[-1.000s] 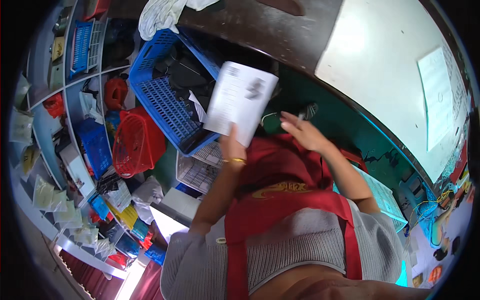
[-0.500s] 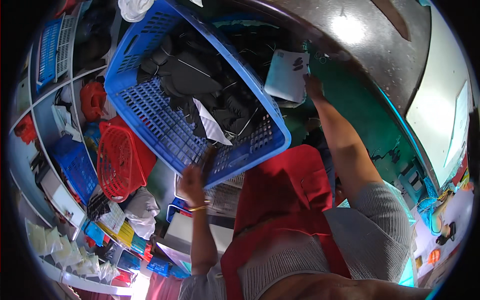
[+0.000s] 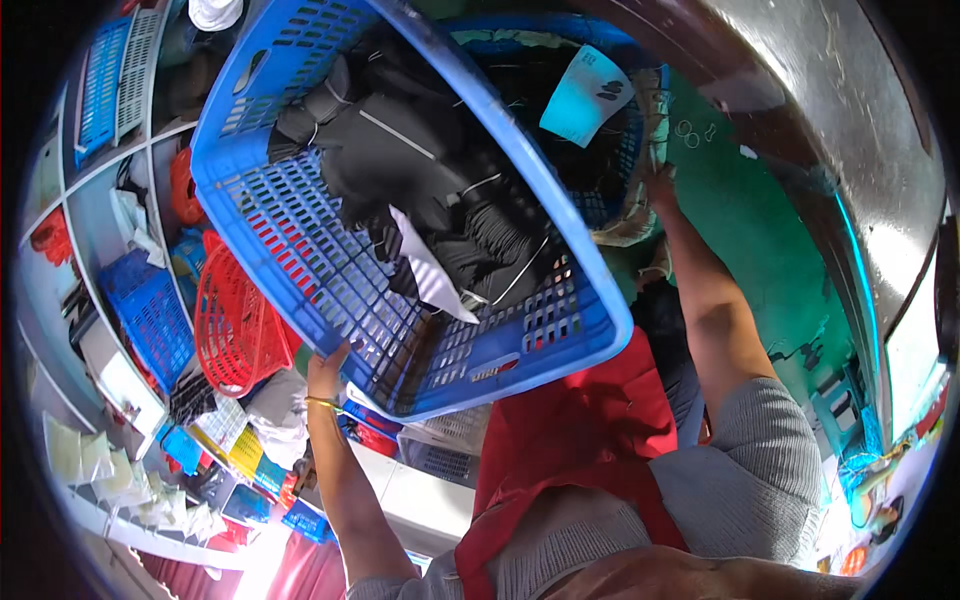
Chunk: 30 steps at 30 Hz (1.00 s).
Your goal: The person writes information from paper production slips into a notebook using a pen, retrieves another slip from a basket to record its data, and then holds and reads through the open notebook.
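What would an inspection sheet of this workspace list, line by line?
Surface: glossy brown tabletop; green floor below.
Things: large blue basket holding black pieces and a white slip; printed sheet over a second blue basket.
Clutter: red basket, pale bag, small loops on the floor.
Hands: left hand at the large blue basket's lower-left edge; right hand at the second blue basket's side; grips unclear.
Cables: nothing seen clearly.
Surroundings: pale shelves; small blue basket there.

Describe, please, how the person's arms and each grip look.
The short grey sleeves are ribbed; the forearms are bare. A thin gold-coloured band circles the left wrist. The left grip shows no glove; the right grip is dim, seemingly ungloved.
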Tool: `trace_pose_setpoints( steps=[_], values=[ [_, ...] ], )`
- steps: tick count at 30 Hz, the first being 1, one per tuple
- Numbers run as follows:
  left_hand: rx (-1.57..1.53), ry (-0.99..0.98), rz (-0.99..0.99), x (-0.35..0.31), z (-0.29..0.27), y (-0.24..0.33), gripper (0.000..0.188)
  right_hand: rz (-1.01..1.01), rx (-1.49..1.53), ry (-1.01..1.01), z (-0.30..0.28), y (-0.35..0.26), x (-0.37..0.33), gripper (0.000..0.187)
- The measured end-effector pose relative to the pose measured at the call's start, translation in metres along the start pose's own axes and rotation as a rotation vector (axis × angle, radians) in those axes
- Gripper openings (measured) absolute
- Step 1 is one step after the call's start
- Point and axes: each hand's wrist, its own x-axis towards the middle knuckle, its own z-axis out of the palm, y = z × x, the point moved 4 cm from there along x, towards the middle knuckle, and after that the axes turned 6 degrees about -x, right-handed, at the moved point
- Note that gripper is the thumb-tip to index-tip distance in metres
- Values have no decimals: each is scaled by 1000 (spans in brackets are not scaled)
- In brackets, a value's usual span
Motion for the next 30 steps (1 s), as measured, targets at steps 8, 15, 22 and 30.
trace_pose_setpoints(
  steps=[8,15,22,30],
  values=[
    [-53,-13,76,-45,62,19,19,-447,-253,28,-21,-26,57,45],
    [-174,-95,42,-63,96,45,26,-374,-389,119,-124,-47,29,39],
    [-242,-168,-103,-102,261,48,33,-178,-336,212,-251,71,12,42],
    [-473,-224,-251,-105,275,48,41,-42,-224,176,-285,62,-118,47]
  ],
)
